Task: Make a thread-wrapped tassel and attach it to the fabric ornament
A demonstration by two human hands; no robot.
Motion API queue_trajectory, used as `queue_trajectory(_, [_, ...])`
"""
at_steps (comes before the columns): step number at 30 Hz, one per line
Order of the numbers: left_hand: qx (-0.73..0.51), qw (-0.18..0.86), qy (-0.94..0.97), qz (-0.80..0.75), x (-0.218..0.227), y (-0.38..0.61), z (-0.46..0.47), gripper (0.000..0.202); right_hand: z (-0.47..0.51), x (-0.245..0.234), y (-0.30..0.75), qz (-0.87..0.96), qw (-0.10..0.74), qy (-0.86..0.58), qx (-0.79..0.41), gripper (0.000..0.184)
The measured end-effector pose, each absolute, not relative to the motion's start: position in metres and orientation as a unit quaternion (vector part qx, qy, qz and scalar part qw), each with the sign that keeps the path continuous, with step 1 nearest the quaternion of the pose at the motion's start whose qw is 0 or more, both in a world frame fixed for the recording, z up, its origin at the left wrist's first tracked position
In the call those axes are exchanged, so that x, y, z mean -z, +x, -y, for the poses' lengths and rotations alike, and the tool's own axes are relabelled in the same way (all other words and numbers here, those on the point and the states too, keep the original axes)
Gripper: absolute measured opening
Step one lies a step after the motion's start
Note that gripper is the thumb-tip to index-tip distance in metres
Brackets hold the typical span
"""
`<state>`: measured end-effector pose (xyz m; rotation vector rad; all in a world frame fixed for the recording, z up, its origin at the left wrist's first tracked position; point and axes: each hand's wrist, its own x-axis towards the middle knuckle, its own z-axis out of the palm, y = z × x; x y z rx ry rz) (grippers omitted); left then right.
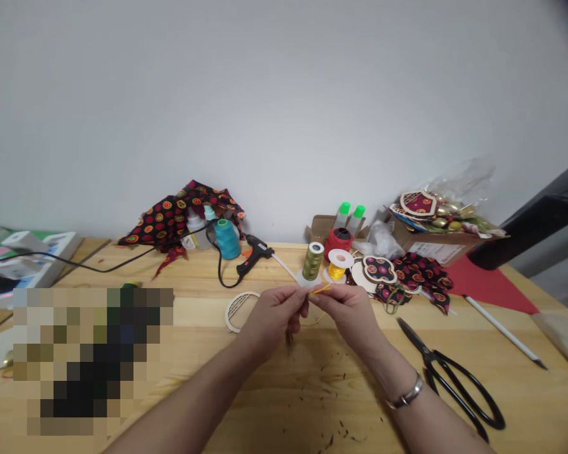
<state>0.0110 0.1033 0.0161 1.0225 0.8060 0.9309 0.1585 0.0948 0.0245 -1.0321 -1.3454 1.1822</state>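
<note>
Above the middle of the table my left hand [280, 312] is closed in a pinch, and a small dark olive thread bundle [289, 338] hangs out below its fingers. My right hand [353, 309] pinches a thin yellow thread [320, 289] close to the left fingertips. The fingers hide where thread and bundle meet. Just beyond the hands stand an olive thread spool [313, 261] and a white spool of yellow thread [337, 271]. Partly behind my left hand lies a round wooden lattice frame [236, 313].
Black-handled scissors [447, 372] and a white pencil [504, 331] lie at right. Farther back are a glue gun [253, 255], a teal thread cone [228, 239], patterned fabric [170, 217] and a filled cardboard box [435, 243]. A power strip [52, 258] sits left. Part of the left is pixelated.
</note>
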Motion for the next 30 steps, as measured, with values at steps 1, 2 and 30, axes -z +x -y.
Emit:
queue_trajectory(1, [-0.416,0.705,0.449,-0.357,-0.017,0.011,-0.104,0.03,-0.095,-0.024,0.158,0.555,0.516,-0.433,-0.488,0.008])
queue_trajectory(2, [-0.416,0.713,0.44,-0.353,-0.017,0.011,-0.104,0.029,-0.095,-0.022,0.159,0.551,0.52,-0.437,-0.484,0.006])
queue_trajectory(30, [-0.347,0.8,0.336,-0.357,-0.022,0.002,-0.109,0.02,-0.097,-0.014,0.16,0.514,0.533,-0.44,-0.507,0.005])
